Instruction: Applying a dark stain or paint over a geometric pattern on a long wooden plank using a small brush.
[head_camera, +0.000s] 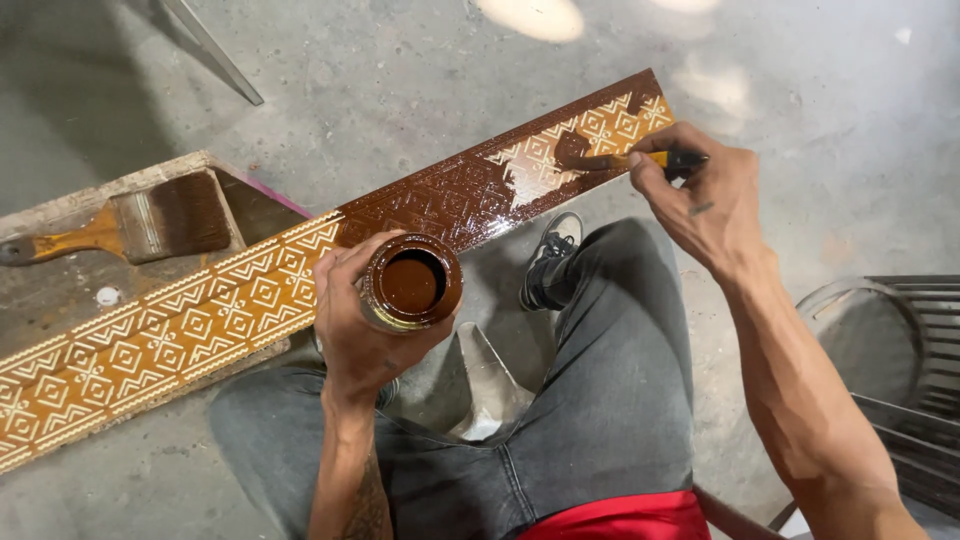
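Carved plank partly stained, dark coat reaching toward its far end

At the left a wide flat brush (150, 225) lay idle on a rough block (60, 290), beside the long carved plank (200, 310), whose left stretch was bare yellow wood. The left hand (355, 320) was wrapped around an open can of brown stain (412, 283) near the middle. Glossy brown covered the plank from there rightward, leaving a pale patch at the far end, where the right hand (705, 195) pinched a small brush (620, 160) against the wood.
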